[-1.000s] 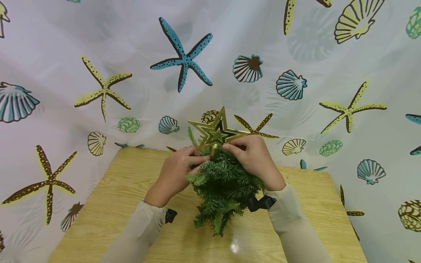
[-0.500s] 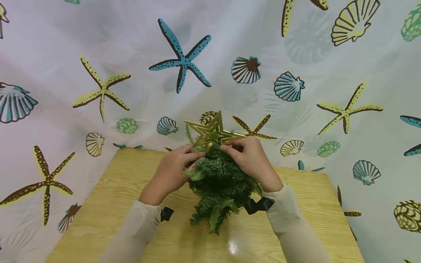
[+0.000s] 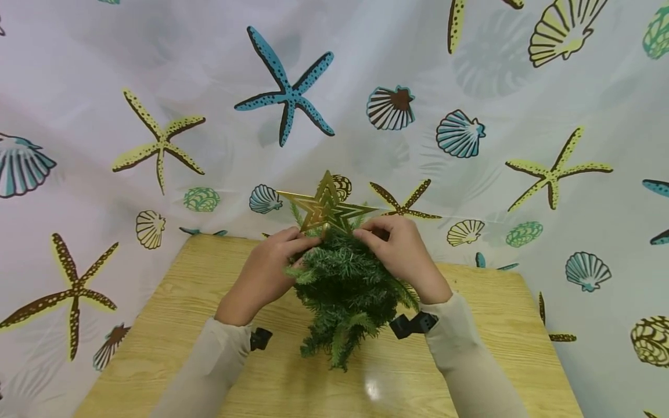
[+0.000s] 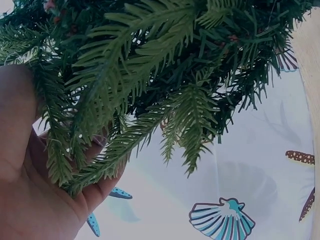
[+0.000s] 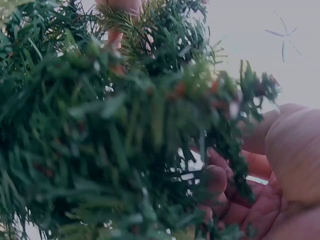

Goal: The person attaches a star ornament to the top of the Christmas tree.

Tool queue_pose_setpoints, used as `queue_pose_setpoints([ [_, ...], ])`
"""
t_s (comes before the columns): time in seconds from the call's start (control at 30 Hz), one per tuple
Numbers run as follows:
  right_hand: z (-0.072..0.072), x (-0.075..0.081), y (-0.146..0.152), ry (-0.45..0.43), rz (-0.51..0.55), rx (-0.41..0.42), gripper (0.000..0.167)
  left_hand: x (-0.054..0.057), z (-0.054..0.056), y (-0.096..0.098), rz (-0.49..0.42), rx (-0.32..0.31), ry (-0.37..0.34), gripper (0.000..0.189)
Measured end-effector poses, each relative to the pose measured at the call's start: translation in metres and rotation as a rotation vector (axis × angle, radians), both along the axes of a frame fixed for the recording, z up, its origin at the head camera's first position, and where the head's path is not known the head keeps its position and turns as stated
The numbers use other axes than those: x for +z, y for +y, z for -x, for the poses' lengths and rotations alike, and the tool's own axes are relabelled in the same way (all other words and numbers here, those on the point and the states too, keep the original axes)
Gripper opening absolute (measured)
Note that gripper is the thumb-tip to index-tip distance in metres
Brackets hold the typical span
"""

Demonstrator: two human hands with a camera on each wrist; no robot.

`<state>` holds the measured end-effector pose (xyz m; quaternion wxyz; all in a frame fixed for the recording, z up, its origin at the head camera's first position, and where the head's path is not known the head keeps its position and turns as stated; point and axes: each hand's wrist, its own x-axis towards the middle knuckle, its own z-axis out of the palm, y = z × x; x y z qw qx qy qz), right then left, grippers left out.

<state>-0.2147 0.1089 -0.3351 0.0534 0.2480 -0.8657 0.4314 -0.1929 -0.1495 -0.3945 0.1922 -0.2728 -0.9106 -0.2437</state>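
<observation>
A gold star tree topper [image 3: 325,206] stands upright at the top of a small green artificial Christmas tree [image 3: 347,290]. My left hand [image 3: 269,264] grips near the topper's rounded gold base, fingers partly hidden by foliage. In the left wrist view, branches [image 4: 125,90] lie across the palm of the left hand [image 4: 55,175]. The right hand [image 3: 399,249] pinches at the star's lower right point with thumb and forefinger. Its curled fingers [image 5: 217,180] show behind needles in the right wrist view; the contact itself is hidden there.
The tree stands on a light wooden table [image 3: 193,290]. Behind and beside it hangs a white curtain [image 3: 219,64] printed with starfish and shells. A dark wrist camera [image 3: 413,325] sits close to the tree's right side.
The star has turned and shifted left, along with the left hand and the treetop. My right hand stays almost in place, now at the very edge of the star.
</observation>
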Motion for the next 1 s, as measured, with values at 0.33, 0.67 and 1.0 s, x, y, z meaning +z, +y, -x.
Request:
queue_pose_setpoints([
  [0.33, -0.002, -0.004, 0.016, -0.040, 0.072, 0.006, 0.016, 0.002, 0.000, -0.001, -0.063, -0.051, 0.006, 0.029],
  [0.67, -0.004, -0.005, 0.036, -0.038, 0.120, 0.006, 0.018, 0.001, 0.000, -0.003, -0.099, -0.065, 0.020, 0.027],
  [1.0, -0.009, -0.019, 0.063, 0.032, 0.145, -0.063, 0.021, -0.008, -0.008, -0.017, -0.180, -0.109, 0.076, 0.032],
])
